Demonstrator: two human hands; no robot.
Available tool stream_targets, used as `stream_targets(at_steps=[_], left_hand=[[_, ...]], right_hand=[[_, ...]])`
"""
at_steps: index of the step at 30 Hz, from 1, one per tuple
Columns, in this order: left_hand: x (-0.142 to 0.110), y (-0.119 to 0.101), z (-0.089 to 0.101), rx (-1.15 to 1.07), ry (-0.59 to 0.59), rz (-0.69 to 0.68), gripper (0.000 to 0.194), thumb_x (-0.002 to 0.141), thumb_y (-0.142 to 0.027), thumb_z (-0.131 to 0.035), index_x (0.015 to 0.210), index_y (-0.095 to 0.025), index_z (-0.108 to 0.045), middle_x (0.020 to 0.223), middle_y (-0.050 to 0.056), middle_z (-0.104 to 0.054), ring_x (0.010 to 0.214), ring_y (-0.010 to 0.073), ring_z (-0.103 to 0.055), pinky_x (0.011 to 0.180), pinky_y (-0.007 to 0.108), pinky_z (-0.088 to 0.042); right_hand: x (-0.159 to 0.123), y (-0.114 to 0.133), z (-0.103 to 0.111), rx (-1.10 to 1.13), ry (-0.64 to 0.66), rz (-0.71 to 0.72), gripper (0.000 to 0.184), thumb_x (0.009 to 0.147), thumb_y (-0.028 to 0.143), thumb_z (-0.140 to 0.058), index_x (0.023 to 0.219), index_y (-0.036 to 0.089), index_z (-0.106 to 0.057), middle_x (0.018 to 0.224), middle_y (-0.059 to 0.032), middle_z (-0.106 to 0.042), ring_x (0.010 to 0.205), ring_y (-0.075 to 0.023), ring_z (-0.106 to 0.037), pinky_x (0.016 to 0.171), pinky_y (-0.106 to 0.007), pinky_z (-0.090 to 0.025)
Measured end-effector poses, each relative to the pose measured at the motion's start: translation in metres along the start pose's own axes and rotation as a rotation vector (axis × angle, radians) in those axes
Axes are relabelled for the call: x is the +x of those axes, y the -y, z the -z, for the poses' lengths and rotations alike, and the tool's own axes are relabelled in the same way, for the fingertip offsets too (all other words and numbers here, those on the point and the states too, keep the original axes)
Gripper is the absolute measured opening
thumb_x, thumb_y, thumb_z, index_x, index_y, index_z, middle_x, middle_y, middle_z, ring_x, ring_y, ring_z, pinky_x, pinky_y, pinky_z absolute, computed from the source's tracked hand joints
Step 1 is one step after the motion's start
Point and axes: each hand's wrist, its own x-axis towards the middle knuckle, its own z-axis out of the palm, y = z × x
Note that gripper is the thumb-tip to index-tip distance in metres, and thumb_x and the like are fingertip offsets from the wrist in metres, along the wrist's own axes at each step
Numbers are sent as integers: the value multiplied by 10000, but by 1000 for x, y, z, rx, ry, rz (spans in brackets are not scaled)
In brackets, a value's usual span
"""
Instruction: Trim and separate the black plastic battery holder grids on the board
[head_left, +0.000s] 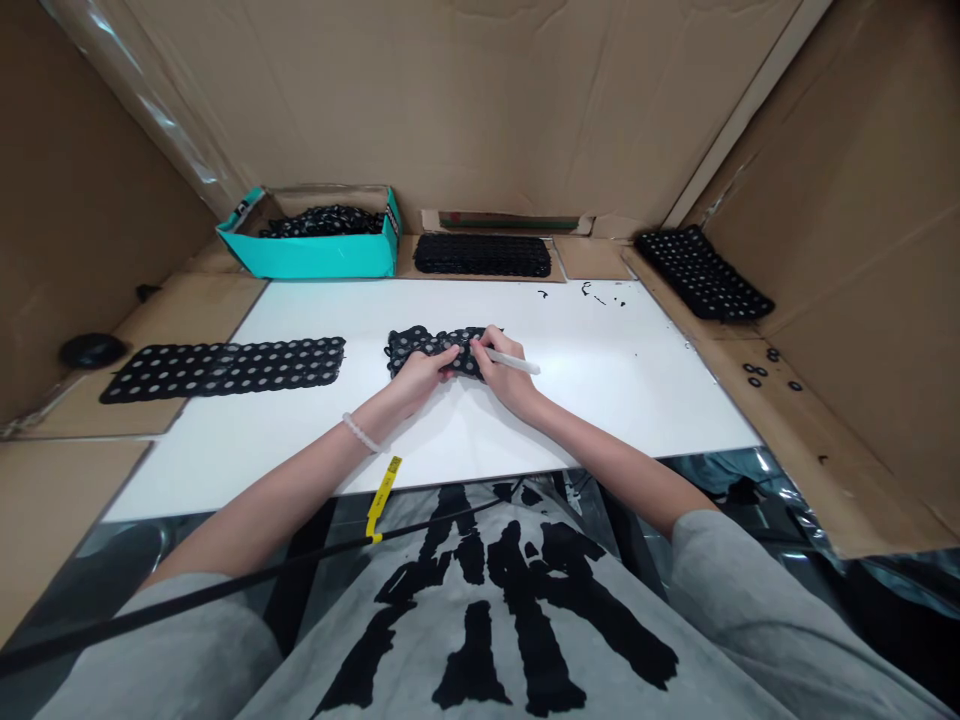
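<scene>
On the white board [300,470], a black sheet dotted with round pale spots [409,345] lies in front of me. My left hand [421,378] is closed on the sheet's near edge, thumb on top. My right hand [506,372] grips a white pen-like tool [517,361], its tip end hidden by my fingers at the sheet's right part. A longer dotted black sheet [225,368] lies flat to the left, partly over the cardboard.
A turquoise box [322,257] at the back left holds a heap of black pieces [326,221]. Beside it sits a stack of black sheets [482,255]. More dotted sheets [701,272] lie at right, near several small black rings [755,371]. Cardboard walls [480,110] enclose the board.
</scene>
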Motion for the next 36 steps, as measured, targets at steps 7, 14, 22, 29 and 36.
stream_targets(at_steps=[7,14,22,29,36], left_hand=[[-5,-6,-7,16,5,61,320,665,-377,-842,672,-117,-656,636,21,-573,588,104,-450,577,268,-354],[-1,-6,-8,-112,-59,7,347,669,-379,-836,638,-136,-592,592,-4,-536,555,95,-450,578,259,-356],[-1,-12,2,341,29,-14,402,728,-443,-752,515,-159,-564,506,30,-522,514,126,-437,542,293,-301],[-5,-10,5,489,-6,-15,509,742,-535,-701,456,-187,-463,471,-2,-432,508,119,-364,544,296,-264],[0,-1,11,475,21,3,533,715,-575,-724,456,-193,-459,467,-2,-410,496,116,-338,521,295,-224]], right_hand=[[6,-4,2,33,3,-38,264,909,409,-478,735,216,-430,670,22,-491,633,-140,-449,633,-270,-322],[13,-16,1,402,24,-199,358,826,497,-591,667,208,-452,619,40,-453,610,-122,-423,604,-250,-342],[9,-11,4,355,9,-213,341,817,450,-608,648,204,-443,575,53,-422,573,-110,-388,558,-245,-288],[6,-9,2,296,37,-177,316,837,447,-569,673,212,-436,604,45,-464,607,-126,-455,584,-254,-344],[2,-5,0,118,43,-68,263,881,376,-506,691,213,-424,622,38,-482,611,-130,-459,611,-271,-336]])
